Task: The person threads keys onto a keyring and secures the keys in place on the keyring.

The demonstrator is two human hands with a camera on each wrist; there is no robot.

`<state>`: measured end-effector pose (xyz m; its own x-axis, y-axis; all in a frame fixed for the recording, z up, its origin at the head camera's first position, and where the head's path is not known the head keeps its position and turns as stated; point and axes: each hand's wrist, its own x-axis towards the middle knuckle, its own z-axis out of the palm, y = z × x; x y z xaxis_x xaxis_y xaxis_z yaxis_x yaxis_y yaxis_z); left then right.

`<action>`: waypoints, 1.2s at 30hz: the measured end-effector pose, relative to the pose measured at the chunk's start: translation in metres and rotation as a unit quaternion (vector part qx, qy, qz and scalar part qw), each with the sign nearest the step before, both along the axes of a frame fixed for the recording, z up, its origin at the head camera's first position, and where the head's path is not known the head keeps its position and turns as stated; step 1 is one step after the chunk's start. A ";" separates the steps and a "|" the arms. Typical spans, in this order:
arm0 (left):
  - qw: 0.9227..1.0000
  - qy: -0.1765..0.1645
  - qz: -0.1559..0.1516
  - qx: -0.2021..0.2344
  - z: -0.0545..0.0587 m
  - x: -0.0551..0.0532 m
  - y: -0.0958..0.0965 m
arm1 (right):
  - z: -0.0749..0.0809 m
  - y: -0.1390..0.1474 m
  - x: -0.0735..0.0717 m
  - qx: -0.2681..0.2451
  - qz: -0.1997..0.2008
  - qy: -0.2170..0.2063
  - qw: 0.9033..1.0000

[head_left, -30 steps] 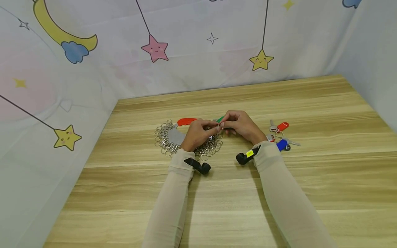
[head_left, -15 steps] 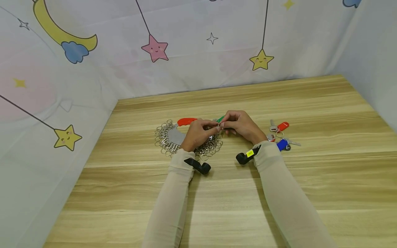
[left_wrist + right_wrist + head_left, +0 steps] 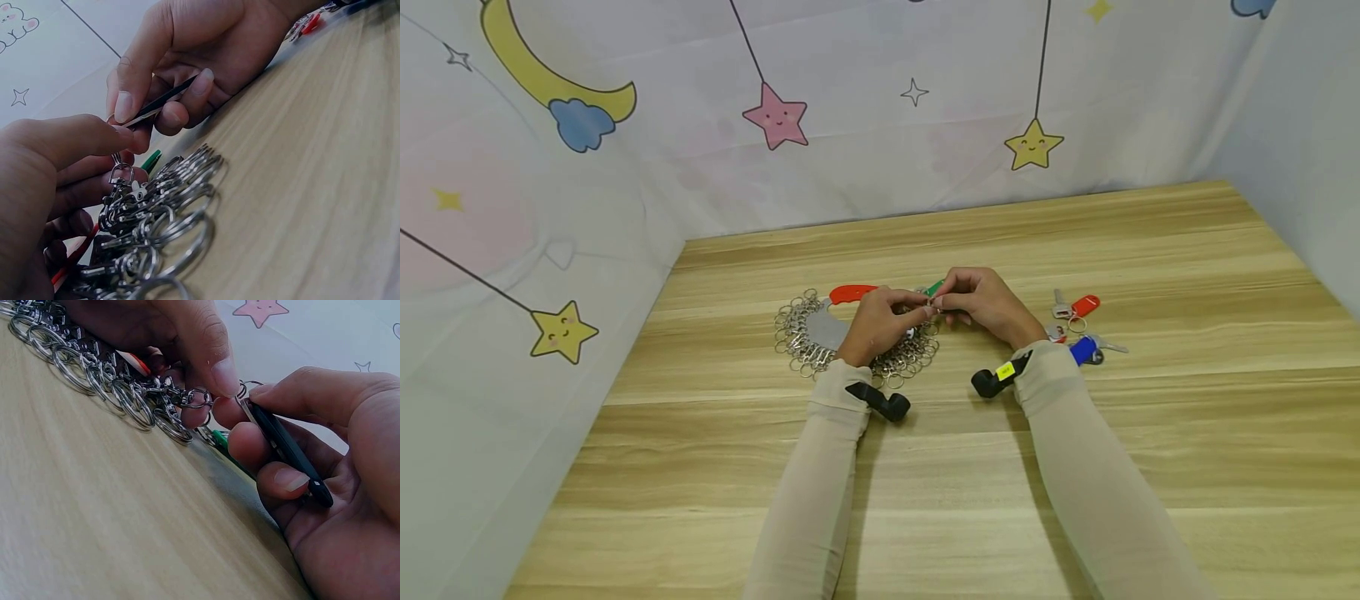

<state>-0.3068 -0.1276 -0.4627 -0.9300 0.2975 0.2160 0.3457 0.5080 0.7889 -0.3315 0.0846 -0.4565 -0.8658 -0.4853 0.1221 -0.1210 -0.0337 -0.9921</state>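
Note:
My left hand [image 3: 880, 323] pinches a small metal split ring [image 3: 242, 389] between thumb and index finger; a swivel clasp [image 3: 120, 175] hangs by its other fingers. My right hand [image 3: 985, 304] meets it fingertip to fingertip and holds a slim black piece with a silver edge [image 3: 287, 450], its tip right at the ring. I cannot tell what this piece is. Under the left hand lies a grey plate [image 3: 824, 331] with a red grip [image 3: 850, 293], fringed by many clasps with key rings [image 3: 187, 240]. A green tag [image 3: 220, 439] lies just behind the fingers.
Right of the hands on the wooden table [image 3: 940, 500] lie keys with a red tag [image 3: 1085, 306] and a blue tag [image 3: 1082, 350], the latter partly behind the right sleeve. A printed cloth [image 3: 850, 175] stands along the table's back edge.

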 end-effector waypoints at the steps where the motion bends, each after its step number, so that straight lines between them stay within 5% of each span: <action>1: 1.000 0.000 0.000 0.001 0.000 0.000 0.000 | 0.000 0.000 0.000 -0.001 0.001 -0.001 1.000; 36: 1.000 -0.004 -0.005 0.003 0.001 0.000 0.000 | -0.001 0.000 0.000 -0.004 0.010 0.006 1.000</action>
<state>-0.3064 -0.1279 -0.4612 -0.9287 0.3049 0.2113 0.3448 0.4995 0.7947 -0.3314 0.0850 -0.4576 -0.8543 -0.5017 0.1356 -0.1317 -0.0434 -0.9903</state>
